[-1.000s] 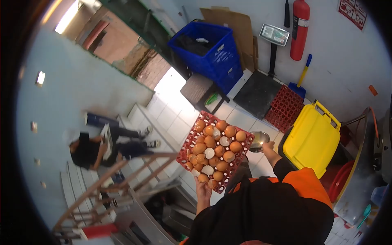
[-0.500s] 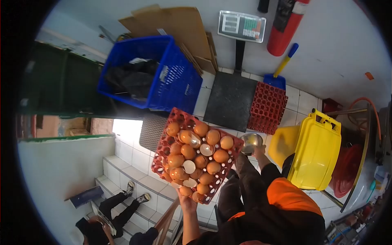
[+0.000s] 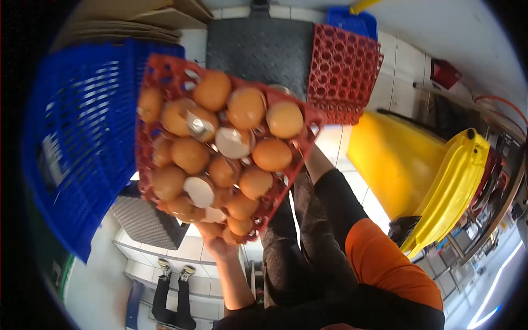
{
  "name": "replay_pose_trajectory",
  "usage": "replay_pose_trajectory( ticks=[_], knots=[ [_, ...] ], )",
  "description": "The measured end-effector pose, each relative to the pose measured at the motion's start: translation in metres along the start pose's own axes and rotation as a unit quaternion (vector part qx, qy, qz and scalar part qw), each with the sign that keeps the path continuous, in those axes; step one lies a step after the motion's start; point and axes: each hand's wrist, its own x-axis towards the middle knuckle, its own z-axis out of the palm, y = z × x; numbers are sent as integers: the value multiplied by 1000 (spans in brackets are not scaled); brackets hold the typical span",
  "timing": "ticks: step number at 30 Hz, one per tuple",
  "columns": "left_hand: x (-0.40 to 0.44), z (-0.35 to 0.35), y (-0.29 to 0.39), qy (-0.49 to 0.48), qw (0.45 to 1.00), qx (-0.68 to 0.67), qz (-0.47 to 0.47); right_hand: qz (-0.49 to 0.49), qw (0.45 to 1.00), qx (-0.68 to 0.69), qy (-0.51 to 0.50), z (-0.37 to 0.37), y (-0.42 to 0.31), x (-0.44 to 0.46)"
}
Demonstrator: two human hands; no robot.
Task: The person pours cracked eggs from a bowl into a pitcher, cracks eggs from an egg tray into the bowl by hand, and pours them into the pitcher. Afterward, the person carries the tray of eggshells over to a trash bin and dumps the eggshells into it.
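Note:
My left hand grips the near edge of a red egg tray from below, its fingers partly hidden. Brown eggs fill many of its cups, among them opened shells with white insides. The tray is held up in front of me, tilted. My right hand is hidden behind the tray; only the wrist and forearm show. Past the tray's far edge peeks the rim of a metal bowl, in line with that arm and held by that hand half a second ago.
A blue plastic crate stands left, near cardboard sheets. Ahead are a black scale platform and stacked red trays. To the right is a yellow bin. A person's legs rest on white-tiled steps.
The egg tray is closer and higher in view. My right hand and most of the bowl have gone behind it. The view has tipped downward and moved nearer the crate and scale.

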Motion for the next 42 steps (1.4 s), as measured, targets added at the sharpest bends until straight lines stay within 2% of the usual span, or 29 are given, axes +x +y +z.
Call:
replay_pose_trajectory(
  ticks=[2, 3, 4, 5, 6, 7, 8, 10, 11, 14, 15, 18, 21, 23, 25, 27, 30, 31, 36, 37, 39, 40, 42],
  knots=[
    [34, 7, -2, 29, 999, 20, 37, -70, 971, -217, 74, 47, -29, -38],
    [49, 13, -4, -39, 998, -2, 49, -73, 978, -195, 16, 39, -35, -37],
    [59, 12, -4, -39, 999, -6, 30, -80, 981, -173, -46, 31, -45, -29],
    [69, 10, -3, -40, 999, -12, 15, -84, 986, -141, -9, 26, -53, -22],
    [79, 9, -4, -42, 999, -18, 1, -78, 990, -86, 79, 25, -70, -21],
    [86, 13, -2, -94, 995, -43, -11, -71, 985, -27, 156, 18, -89, -15],
    [93, 11, -2, -68, 998, -8, -1, -72, 975, 29, 209, 8, -110, -7],
    [99, 8, -4, -12, 998, 61, 24, -80, 957, 135, 246, -12, -150, 21],
    [99, 14, -5, -90, 992, 83, 25, -84, 957, 166, 223, -19, -170, 32],
    [103, 4, -8, -12, 994, 109, 22, -115, 952, 250, 131, -39, -187, 56],
    [102, 8, -10, -24, 994, 101, 16, -134, 947, 276, 94, -39, -193, 54],
    [105, 8, -13, -15, 977, 206, 57, -177, 937, 300, 33, -20, -202, 17],
    [106, 30, -12, -1, 998, 63, -14, -195, 949, 244, 54, -33, -201, -10],
    [115, 4, -6, -71, 992, 106, 20, -200, 953, 217, 64, -44, -199, -43],
    [118, 19, -8, -25, 989, 135, 44, -207, 954, 209, 62, -52, -192, -71],
    [117, 51, -9, 133, 978, 152, 52, -217, 949, 222, 57, -65, -175, -91],
    [117, 51, -5, -9, 996, 87, 7, -213, 941, 254, -73, -137, -119, -69],
    [119, 50, -5, -32, 995, 91, 9, -184, 951, 248, 29, -149, -104, -52],
    [132, 43, -10, -49, 983, 166, 60, -190, 948, 209, 146, -147, -81, 8],
    [135, 43, -11, -54, 980, 181, 67, -126, 934, 236, 236, -151, -80, 26],
    [139, 41, -13, -57, 973, 209, 78, -68, 930, 201, 298, -172, -70, 50],
    [140, 40, -14, -58, 969, 223, 84, -18, 910, 116, 398, -172, -72, 50],
    [142, 39, -17, -60, 961, 249, 100, -2, 933, 132, 335, -183, -75, 39]
  ],
)
